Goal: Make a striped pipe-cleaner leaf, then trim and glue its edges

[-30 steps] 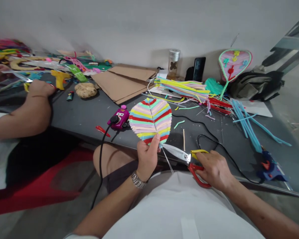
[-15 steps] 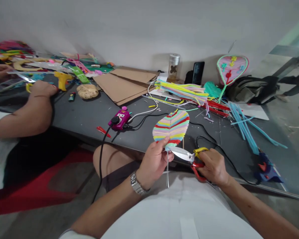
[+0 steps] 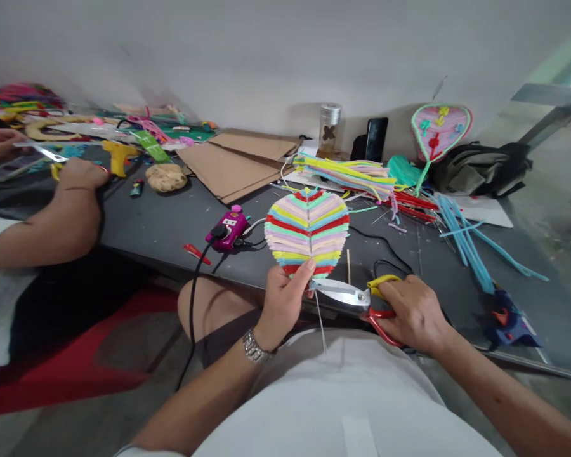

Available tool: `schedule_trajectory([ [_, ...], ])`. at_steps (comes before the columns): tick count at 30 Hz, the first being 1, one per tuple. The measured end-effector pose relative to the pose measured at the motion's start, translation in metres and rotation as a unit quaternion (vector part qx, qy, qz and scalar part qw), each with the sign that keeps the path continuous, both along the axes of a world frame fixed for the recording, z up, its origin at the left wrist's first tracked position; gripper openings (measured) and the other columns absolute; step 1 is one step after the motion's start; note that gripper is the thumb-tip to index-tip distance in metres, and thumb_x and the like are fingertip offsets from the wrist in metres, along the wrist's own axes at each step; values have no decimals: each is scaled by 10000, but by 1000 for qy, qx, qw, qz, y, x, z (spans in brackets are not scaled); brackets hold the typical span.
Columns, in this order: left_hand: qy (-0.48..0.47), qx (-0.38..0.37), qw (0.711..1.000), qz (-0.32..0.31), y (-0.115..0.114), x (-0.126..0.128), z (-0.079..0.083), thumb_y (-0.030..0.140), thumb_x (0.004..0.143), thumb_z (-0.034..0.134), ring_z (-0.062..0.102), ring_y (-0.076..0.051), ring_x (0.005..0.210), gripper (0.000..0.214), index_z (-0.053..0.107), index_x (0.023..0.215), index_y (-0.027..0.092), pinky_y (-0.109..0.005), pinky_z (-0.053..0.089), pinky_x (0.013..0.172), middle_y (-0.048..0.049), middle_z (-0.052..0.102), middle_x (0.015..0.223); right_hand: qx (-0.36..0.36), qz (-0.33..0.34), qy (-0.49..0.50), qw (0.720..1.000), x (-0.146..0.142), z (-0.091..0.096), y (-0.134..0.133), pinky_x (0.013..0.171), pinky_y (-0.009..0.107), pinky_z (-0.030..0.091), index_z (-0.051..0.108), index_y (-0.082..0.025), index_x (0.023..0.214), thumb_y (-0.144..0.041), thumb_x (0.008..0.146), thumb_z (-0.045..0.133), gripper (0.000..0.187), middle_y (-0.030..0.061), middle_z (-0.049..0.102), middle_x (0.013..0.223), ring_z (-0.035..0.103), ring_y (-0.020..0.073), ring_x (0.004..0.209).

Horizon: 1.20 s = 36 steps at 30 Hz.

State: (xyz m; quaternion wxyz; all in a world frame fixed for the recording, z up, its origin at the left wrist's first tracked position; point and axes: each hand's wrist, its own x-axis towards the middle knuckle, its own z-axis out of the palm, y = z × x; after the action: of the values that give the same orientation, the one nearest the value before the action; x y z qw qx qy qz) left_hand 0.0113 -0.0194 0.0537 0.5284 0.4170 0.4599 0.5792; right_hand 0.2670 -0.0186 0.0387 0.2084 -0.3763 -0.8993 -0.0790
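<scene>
Between the thumb and fingers of my left hand [image 3: 285,295] is the base of a striped pipe-cleaner leaf [image 3: 308,231] in red, yellow, pink, lilac, blue and green. Thin wire stems [image 3: 321,324] hang below it. My right hand [image 3: 413,314] is closed round the yellow and red handles of a pair of scissors [image 3: 347,293]. Their blades point left and reach the stem just under the leaf's base, beside my left thumb. The handles are spread somewhat; whether the blades touch the wire I cannot tell.
A purple power socket [image 3: 231,230] with black cords lies left of the leaf. Pipe-cleaner bundles [image 3: 347,174], a phone [image 3: 375,139] and cardboard [image 3: 238,168] lie behind. A blue glue gun [image 3: 511,324] is at right. At left, a co-worker's hand [image 3: 83,174] holds other scissors.
The leaf has swung from a tilted angle to face me more squarely, shifting slightly left. The scissors' handles have spread wider, with the blades still at the stem.
</scene>
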Motion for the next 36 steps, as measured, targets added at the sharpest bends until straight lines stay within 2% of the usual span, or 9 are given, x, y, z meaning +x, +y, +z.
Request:
schedule_trajectory([
  [3, 10, -12, 1000, -2, 0, -1, -3, 509, 854, 744, 520, -114, 613, 370, 724, 794, 144, -209, 467, 527, -18, 620, 711, 0, -9, -28, 1000, 0, 6, 2, 645, 334, 243, 587, -198, 788, -377, 924, 570, 225, 18, 618, 646, 497, 163, 590],
  [8, -38, -59, 997, -31, 3, -3, -11, 501, 863, 739, 501, -96, 594, 351, 723, 850, 151, -192, 448, 509, -3, 614, 719, 8, -12, -83, 996, 2, 9, 4, 656, 343, 240, 633, -179, 852, -241, 860, 568, 90, 27, 646, 674, 501, 165, 600],
  [13, -54, -107, 992, -41, 3, -5, -10, 489, 798, 791, 467, -82, 565, 353, 715, 804, 144, -184, 427, 499, 10, 579, 671, 41, 23, -118, 992, 8, 24, 15, 644, 340, 228, 617, -204, 807, -278, 952, 528, 185, 11, 604, 619, 452, 160, 555],
  [17, -87, -127, 987, -39, 2, 0, -5, 478, 747, 818, 455, -78, 551, 351, 688, 766, 153, -180, 403, 466, 15, 578, 667, 39, 61, -127, 989, 14, 30, 27, 642, 329, 244, 617, -198, 797, -185, 875, 535, 114, 11, 616, 629, 476, 159, 562],
  [21, -126, -107, 986, -15, 8, 5, -8, 462, 724, 828, 432, -68, 530, 363, 633, 696, 157, -177, 378, 448, 29, 546, 635, 40, 51, -53, 996, 4, 14, 24, 601, 304, 254, 560, -206, 700, -135, 801, 525, 128, -15, 562, 560, 422, 135, 507],
  [26, -101, -74, 992, 15, 17, 3, -24, 479, 750, 800, 407, -59, 481, 379, 608, 672, 161, -187, 370, 440, 49, 505, 582, -4, -30, 77, 997, -17, 1, 5, 537, 269, 235, 422, -232, 616, -152, 832, 504, 245, -43, 433, 505, 363, 117, 469],
  [29, -51, -28, 998, 31, 15, -1, -26, 498, 815, 756, 439, -70, 495, 400, 613, 654, 160, -195, 407, 470, 40, 521, 570, 1, -56, 65, 996, -15, 6, 2, 557, 275, 246, 405, -240, 614, -270, 868, 566, 302, -38, 433, 519, 363, 125, 489],
  [32, 20, 25, 996, 79, 12, -4, -22, 502, 863, 714, 483, -89, 528, 434, 613, 615, 161, -210, 460, 523, 25, 537, 559, -13, -50, 25, 998, -6, 8, 2, 605, 280, 279, 469, -229, 656, -371, 885, 602, 301, -33, 482, 555, 400, 127, 514],
  [36, 99, 63, 985, 130, 9, -6, -16, 475, 897, 677, 531, -112, 536, 491, 568, 527, 172, -228, 475, 558, 10, 544, 517, -28, -41, -16, 999, -1, 2, -4, 628, 304, 261, 500, -219, 675, -362, 893, 594, 277, -25, 532, 572, 433, 132, 523],
])
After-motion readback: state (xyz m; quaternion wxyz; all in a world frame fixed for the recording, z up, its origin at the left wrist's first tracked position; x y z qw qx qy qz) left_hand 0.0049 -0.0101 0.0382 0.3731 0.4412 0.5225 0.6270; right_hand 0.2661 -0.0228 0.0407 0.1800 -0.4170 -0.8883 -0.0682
